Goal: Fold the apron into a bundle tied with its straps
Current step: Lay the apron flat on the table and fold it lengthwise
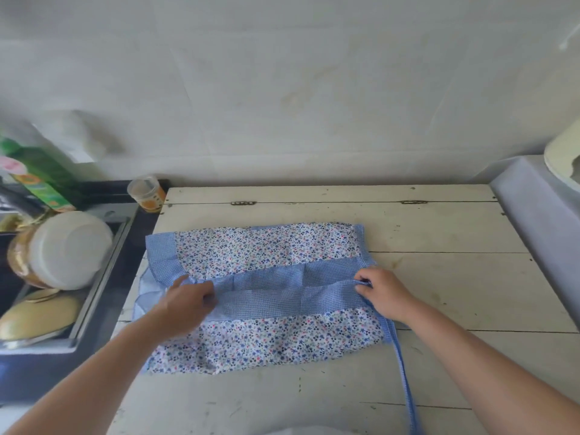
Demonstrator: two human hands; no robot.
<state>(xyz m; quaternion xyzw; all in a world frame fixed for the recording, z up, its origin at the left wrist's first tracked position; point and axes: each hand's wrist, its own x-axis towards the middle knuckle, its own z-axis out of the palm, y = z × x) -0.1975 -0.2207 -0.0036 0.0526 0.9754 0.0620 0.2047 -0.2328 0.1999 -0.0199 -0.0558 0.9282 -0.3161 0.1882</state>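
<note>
A floral apron (257, 249) with blue checked trim lies spread on the white wooden table (439, 233). A blue checked band (276, 296) runs across its middle, folded over. My left hand (185, 301) pinches the left end of that band. My right hand (384, 291) pinches the band's right end. A long blue checked strap (405, 381) trails from under my right wrist towards the table's near edge.
A dish rack at the left holds a white bowl (69, 246) and a yellow dish (34, 315). A small jar (146, 193) and a green bottle (37, 174) stand behind it. A pale grey surface (539, 215) borders the table's right side.
</note>
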